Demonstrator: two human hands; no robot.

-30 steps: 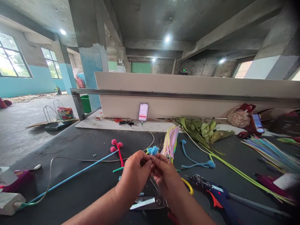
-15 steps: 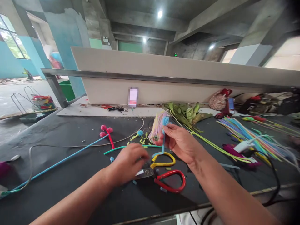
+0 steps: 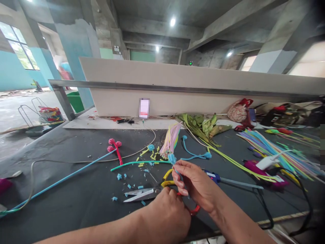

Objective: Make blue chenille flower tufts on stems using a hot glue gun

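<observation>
My right hand (image 3: 194, 184) pinches a short blue pipe-cleaner stem (image 3: 173, 160) with a fuzzy curled tip, held upright just above the black table (image 3: 76, 200). My left hand (image 3: 166, 217) is closed, knuckles up, over the handles of the scissors (image 3: 142, 194), whose blades point left. A yellow handle loop and a bit of red handle show beside the hand. Several cut blue and yellow bits (image 3: 132, 176) lie scattered ahead of the blades.
A pink curled stem (image 3: 115, 149), a long blue stem (image 3: 63, 176), a green stem (image 3: 137, 163), a pastel bundle (image 3: 171, 142), green leaves (image 3: 203, 127), coloured stems (image 3: 274, 149) and a blue glue gun (image 3: 215, 177) lie around. A white board (image 3: 193, 88) backs the table.
My left hand came back from the table onto the scissor handles. My right hand lowered the blue stem toward me. The view shifted a little.
</observation>
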